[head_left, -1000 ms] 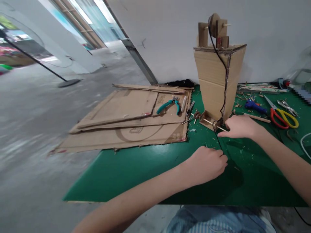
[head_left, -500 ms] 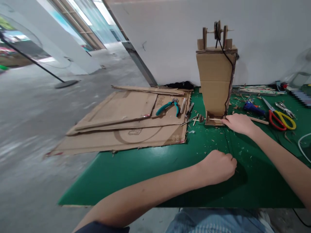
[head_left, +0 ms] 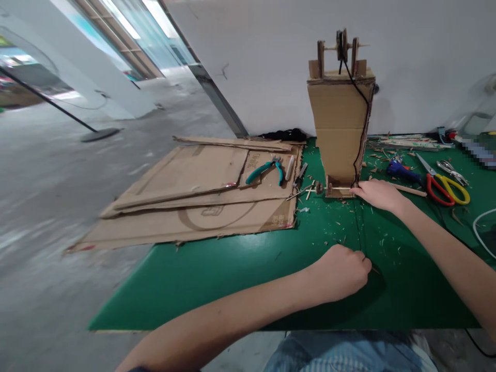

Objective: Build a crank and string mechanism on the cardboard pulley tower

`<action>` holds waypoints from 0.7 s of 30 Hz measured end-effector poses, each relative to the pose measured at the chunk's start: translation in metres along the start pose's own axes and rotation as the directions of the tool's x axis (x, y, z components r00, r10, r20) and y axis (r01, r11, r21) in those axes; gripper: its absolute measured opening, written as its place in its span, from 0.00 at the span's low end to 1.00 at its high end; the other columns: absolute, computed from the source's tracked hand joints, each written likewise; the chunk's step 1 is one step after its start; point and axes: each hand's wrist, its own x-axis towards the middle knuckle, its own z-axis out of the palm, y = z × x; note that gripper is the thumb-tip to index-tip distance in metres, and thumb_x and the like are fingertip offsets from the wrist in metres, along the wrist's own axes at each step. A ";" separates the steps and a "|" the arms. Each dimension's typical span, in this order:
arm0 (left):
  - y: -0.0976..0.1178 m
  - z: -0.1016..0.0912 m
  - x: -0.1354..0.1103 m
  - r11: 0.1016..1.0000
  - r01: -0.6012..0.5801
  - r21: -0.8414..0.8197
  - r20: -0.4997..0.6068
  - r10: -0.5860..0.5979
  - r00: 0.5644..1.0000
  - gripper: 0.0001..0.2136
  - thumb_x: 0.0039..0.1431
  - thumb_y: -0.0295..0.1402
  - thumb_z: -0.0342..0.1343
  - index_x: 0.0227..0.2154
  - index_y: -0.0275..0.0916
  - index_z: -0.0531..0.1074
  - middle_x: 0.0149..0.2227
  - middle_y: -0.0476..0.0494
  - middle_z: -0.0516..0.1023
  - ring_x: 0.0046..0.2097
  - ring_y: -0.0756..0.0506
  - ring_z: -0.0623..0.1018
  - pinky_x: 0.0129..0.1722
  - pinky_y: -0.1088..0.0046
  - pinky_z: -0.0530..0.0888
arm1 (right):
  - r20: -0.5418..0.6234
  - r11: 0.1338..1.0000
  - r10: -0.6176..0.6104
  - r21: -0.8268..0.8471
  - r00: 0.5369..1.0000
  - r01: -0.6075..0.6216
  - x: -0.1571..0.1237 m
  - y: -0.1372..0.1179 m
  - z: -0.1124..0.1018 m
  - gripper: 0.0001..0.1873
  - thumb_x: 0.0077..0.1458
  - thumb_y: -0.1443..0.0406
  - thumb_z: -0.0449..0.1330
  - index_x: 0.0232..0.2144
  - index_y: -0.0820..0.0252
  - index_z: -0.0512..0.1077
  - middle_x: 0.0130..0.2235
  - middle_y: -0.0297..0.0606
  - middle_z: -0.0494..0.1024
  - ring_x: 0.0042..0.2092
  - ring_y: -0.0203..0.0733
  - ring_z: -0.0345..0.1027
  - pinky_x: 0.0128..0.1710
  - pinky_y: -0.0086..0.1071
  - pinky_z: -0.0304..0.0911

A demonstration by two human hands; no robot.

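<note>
In front of me stands a tall cardboard tower (head_left: 341,111) with a cardboard pulley (head_left: 341,46) on a stick at its top. A black cord (head_left: 360,93) runs from the pulley down its side. At the foot, a thin wooden stick (head_left: 341,188) passes through a small cardboard bracket (head_left: 339,195). My right hand (head_left: 377,196) is closed at the bracket's right end; its fingertips are partly hidden. Nearer me, my left hand (head_left: 341,274) is a fist around a thin dark string (head_left: 358,222) that runs from the bracket.
Cardboard sheets (head_left: 155,222) lie left, with teal-handled pliers (head_left: 267,170) on them. To the right are scissors (head_left: 445,188), a blue-handled tool (head_left: 403,170) and a light wooden rod (head_left: 411,191). Scraps litter the green tabletop (head_left: 232,279).
The whole view has shifted slightly. My left hand has drawn slightly toward me, and the string shows more clearly. My right hand stays at the bracket.
</note>
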 end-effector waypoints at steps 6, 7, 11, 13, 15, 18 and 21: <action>-0.004 -0.028 -0.016 0.986 0.165 0.008 0.142 -0.165 0.976 0.10 0.65 0.37 0.52 0.34 0.38 0.75 0.33 0.43 0.78 0.29 0.43 0.79 0.21 0.69 0.67 | 0.117 0.964 -0.136 0.244 0.984 0.104 0.006 0.025 -0.007 0.28 0.63 0.45 0.44 0.37 0.59 0.73 0.42 0.47 0.79 0.40 0.47 0.72 0.35 0.33 0.60; -0.002 -0.039 -0.020 0.983 0.179 0.027 0.176 -0.181 0.968 0.11 0.65 0.39 0.53 0.35 0.38 0.75 0.34 0.43 0.78 0.29 0.43 0.79 0.21 0.69 0.67 | 0.139 0.947 -0.176 0.296 0.975 0.129 0.006 0.030 -0.007 0.27 0.63 0.45 0.45 0.38 0.58 0.73 0.43 0.46 0.79 0.40 0.46 0.72 0.35 0.32 0.60; 0.011 -0.093 -0.028 0.973 0.197 0.119 0.216 -0.219 0.952 0.14 0.66 0.43 0.51 0.39 0.37 0.75 0.35 0.42 0.76 0.27 0.44 0.77 0.22 0.69 0.65 | 0.155 0.910 -0.243 0.378 0.958 0.169 0.010 0.049 -0.006 0.19 0.64 0.56 0.45 0.36 0.59 0.72 0.42 0.44 0.79 0.42 0.44 0.71 0.38 0.31 0.60; 0.012 -0.115 -0.027 0.981 0.157 0.113 0.205 -0.177 0.963 0.14 0.66 0.42 0.50 0.38 0.38 0.75 0.34 0.43 0.76 0.28 0.45 0.77 0.23 0.70 0.65 | 0.119 0.921 -0.229 0.347 0.966 0.176 0.012 0.052 -0.004 0.15 0.62 0.62 0.45 0.34 0.59 0.71 0.40 0.43 0.79 0.40 0.43 0.70 0.38 0.31 0.59; 0.000 -0.128 -0.022 0.980 0.173 0.101 0.175 -0.188 0.966 0.14 0.68 0.41 0.47 0.37 0.39 0.74 0.32 0.45 0.76 0.30 0.46 0.77 0.26 0.71 0.66 | 0.059 0.938 -0.222 0.286 0.973 0.197 0.013 0.051 -0.004 0.12 0.60 0.64 0.47 0.33 0.58 0.71 0.38 0.42 0.79 0.39 0.42 0.69 0.36 0.31 0.58; -0.039 -0.126 -0.007 0.913 0.375 0.161 0.057 -0.388 0.920 0.15 0.70 0.35 0.42 0.36 0.39 0.74 0.32 0.45 0.76 0.32 0.46 0.77 0.29 0.72 0.66 | -0.034 0.951 -0.251 0.179 0.967 0.253 0.012 0.048 -0.005 0.12 0.59 0.64 0.49 0.29 0.58 0.71 0.35 0.41 0.78 0.38 0.42 0.69 0.36 0.31 0.56; -0.086 -0.100 0.013 0.841 0.516 0.166 -0.136 -0.498 0.856 0.15 0.70 0.34 0.42 0.43 0.38 0.74 0.39 0.42 0.77 0.40 0.44 0.77 0.33 0.72 0.68 | -0.070 0.950 -0.286 0.110 0.956 0.293 0.011 0.045 -0.006 0.14 0.60 0.64 0.48 0.29 0.58 0.72 0.34 0.40 0.79 0.38 0.43 0.69 0.37 0.31 0.57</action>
